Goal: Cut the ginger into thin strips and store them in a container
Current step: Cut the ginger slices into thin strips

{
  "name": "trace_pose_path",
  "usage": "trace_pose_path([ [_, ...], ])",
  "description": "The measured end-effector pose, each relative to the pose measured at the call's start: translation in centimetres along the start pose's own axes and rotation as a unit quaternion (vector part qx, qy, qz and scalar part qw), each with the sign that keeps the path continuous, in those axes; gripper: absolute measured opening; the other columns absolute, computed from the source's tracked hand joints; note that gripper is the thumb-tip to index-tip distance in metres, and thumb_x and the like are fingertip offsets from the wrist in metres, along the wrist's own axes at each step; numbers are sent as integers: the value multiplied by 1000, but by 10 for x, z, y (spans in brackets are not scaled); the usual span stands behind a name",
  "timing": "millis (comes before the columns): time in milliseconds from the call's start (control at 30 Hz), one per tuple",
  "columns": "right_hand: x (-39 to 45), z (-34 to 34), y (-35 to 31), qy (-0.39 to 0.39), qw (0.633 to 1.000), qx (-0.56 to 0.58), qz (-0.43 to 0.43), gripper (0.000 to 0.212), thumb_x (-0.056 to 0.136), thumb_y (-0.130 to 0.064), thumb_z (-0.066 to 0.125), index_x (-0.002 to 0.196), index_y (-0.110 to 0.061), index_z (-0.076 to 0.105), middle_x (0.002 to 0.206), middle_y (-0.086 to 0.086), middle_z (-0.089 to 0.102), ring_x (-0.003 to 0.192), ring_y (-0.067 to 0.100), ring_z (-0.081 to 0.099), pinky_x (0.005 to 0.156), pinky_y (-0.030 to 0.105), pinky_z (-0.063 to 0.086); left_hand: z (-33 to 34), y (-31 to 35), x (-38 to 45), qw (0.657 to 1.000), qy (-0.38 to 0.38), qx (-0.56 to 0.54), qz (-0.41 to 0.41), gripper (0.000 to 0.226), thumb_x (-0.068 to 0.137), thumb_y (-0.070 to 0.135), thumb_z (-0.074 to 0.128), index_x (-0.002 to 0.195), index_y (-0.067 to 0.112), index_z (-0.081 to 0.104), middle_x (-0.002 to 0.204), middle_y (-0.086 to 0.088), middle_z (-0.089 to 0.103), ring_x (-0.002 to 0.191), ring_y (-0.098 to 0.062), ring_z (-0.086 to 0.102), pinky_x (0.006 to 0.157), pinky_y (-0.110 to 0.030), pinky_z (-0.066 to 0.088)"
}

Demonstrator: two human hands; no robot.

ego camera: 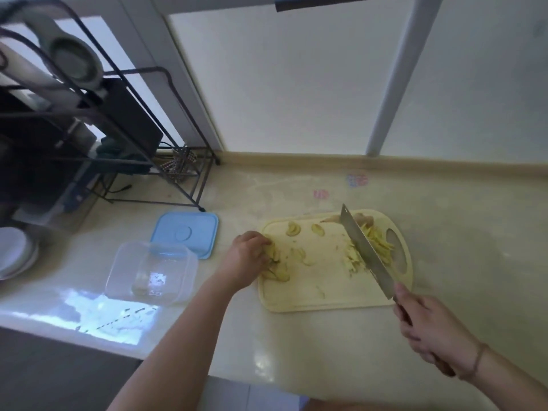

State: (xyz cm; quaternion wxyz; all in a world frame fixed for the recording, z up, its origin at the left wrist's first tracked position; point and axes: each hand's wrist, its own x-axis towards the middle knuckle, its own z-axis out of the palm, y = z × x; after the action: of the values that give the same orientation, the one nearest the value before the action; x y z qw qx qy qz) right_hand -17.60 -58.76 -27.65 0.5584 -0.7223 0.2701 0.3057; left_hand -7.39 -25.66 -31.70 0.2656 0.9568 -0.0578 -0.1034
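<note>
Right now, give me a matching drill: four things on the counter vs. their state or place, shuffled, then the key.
1. blue lid
2. clear container
3. cleaver
4. ginger slices

A. under the left hand
B. held by the right hand, blade on the cutting board
C. flat on the counter, behind the container
D. open, nothing visible inside

Pairs: 1-C, 2-D, 3-B, 4-A

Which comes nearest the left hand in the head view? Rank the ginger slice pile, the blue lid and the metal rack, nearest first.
Measured from the left hand:
1. Ginger slice pile: under its fingers, at the left end of the cutting board.
2. Blue lid: flat on the counter, to the hand's left.
3. Metal rack: farther back on the left, by the wall.
</note>
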Motion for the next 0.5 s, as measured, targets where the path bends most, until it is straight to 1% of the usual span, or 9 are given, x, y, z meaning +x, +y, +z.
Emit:
trace_pose_path([
  [67, 0, 4, 1, 3, 1000, -11, -5, 52, 98, -60, 44, 75, -14, 43, 54, 2, 31, 40, 11, 23, 44, 16, 19, -1, -3, 4, 1000, 3, 1, -3, 33, 93, 11, 67, 126, 9, 68, 129, -10, 62, 116, -30, 56, 94, -21, 35],
  [100, -1, 7, 1, 5, 1000, -16, -7, 53, 98, -61, 44, 74, -14, 43, 54, 2, 31, 41, 12, 24, 45, 17, 19, -1, -3, 7, 1000, -2, 5, -11, 35, 96, 14, 64, 131, 11, 64, 133, -8, 61, 119, -28, 53, 97, -23, 35],
  [167, -3, 12, 2, 7, 999, -29, -12, 53, 99, -61, 44, 73, -14, 42, 55, 3, 31, 43, 13, 24, 46, 18, 18, -1, -1, 16, 999, -20, 31, -17, 39, 96, 19, 63, 135, 15, 61, 137, -5, 58, 121, -27, 51, 104, -31, 40],
  [200, -4, 15, 2, 8, 999, -36, -13, 53, 99, -60, 44, 72, -15, 42, 55, 3, 31, 43, 13, 23, 46, 18, 18, -1, 0, 20, 998, -27, 52, -15, 40, 95, 22, 65, 134, 18, 63, 136, -4, 58, 119, -27, 51, 103, -35, 42],
  [233, -5, 17, 2, 10, 999, -41, -14, 53, 100, -60, 44, 72, -15, 41, 55, 2, 30, 43, 13, 23, 45, 17, 18, -2, 2, 23, 997, -31, 73, -12, 39, 93, 25, 67, 132, 20, 65, 133, -3, 60, 116, -27, 52, 100, -36, 43],
  [300, -6, 19, 2, 12, 998, -51, -21, 53, 99, -60, 44, 71, -15, 41, 55, 2, 30, 42, 13, 22, 45, 17, 17, -2, 6, 26, 993, -34, 111, -4, 36, 92, 29, 66, 128, 24, 67, 126, 1, 63, 111, -24, 52, 94, -34, 42],
  [367, -7, 20, 3, 14, 998, -61, -28, 53, 99, -60, 43, 71, -16, 40, 55, 2, 30, 42, 13, 21, 46, 17, 17, -2, 8, 26, 991, -41, 130, 3, 34, 93, 30, 64, 127, 25, 67, 122, 2, 63, 110, -23, 52, 92, -34, 41],
  [400, -7, 21, 3, 17, 997, -64, -29, 53, 100, -59, 43, 71, -16, 40, 55, 1, 30, 43, 13, 21, 45, 17, 16, -1, 8, 27, 991, -45, 122, 4, 34, 93, 28, 65, 126, 24, 68, 121, 1, 63, 110, -24, 54, 93, -34, 42],
  [500, -8, 23, 5, 18, 997, -67, -24, 52, 101, -59, 43, 71, -16, 39, 53, -1, 29, 42, 13, 19, 44, 16, 15, 2, 7, 29, 997, -59, 43, -9, 36, 88, 14, 70, 125, 16, 69, 112, -3, 62, 104, -24, 59, 92, -31, 47],
])
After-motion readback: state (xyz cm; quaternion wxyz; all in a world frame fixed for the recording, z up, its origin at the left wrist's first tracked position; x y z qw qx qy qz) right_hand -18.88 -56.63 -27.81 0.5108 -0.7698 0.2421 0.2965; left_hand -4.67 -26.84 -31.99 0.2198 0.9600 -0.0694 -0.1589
